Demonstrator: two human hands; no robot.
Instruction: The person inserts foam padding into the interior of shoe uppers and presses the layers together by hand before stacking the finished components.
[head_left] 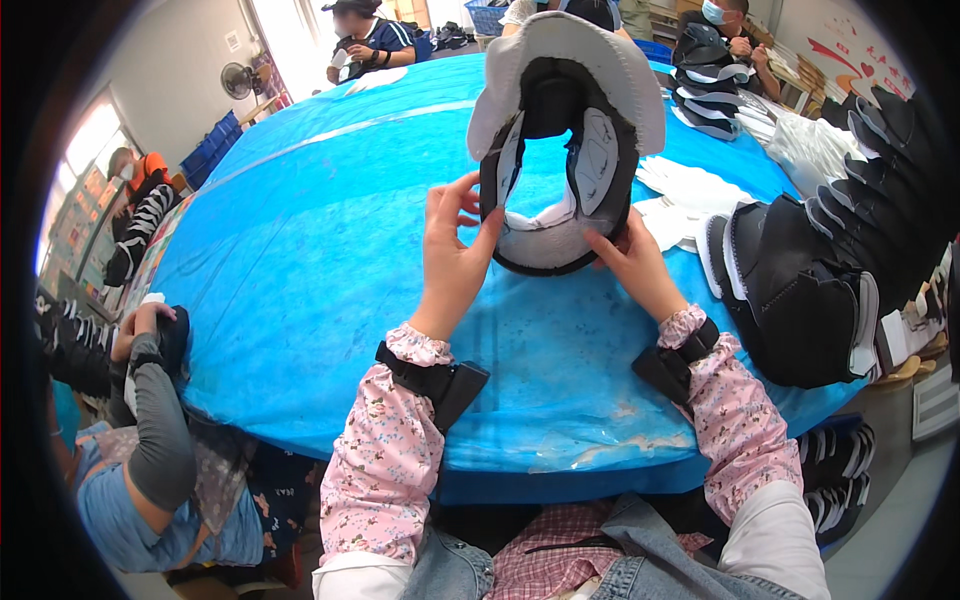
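A black and white shoe upper (pixel 545 246) is held up over the blue-covered table (pixel 330 270), with its opening facing me. Its wide white padded flap (pixel 575 42) stands at the top, and a grey band curves along the bottom edge. White pieces with small dark marks line the inner sides. My left hand (pixel 456 245) grips the lower left edge, thumb in front and fingers behind. On the lower right, my right hand (pixel 640 268) pinches the rim with its thumb inside; its other fingers are partly hidden behind the upper.
To the right lies a long stack of nested black uppers (pixel 800 290). White cut pieces (pixel 690 195) and a clear plastic bag (pixel 815 150) are beside it. Another stack of uppers (pixel 708 85) stands farther back. A co-worker's arm (pixel 160 420) is at the left edge; others sit around the table.
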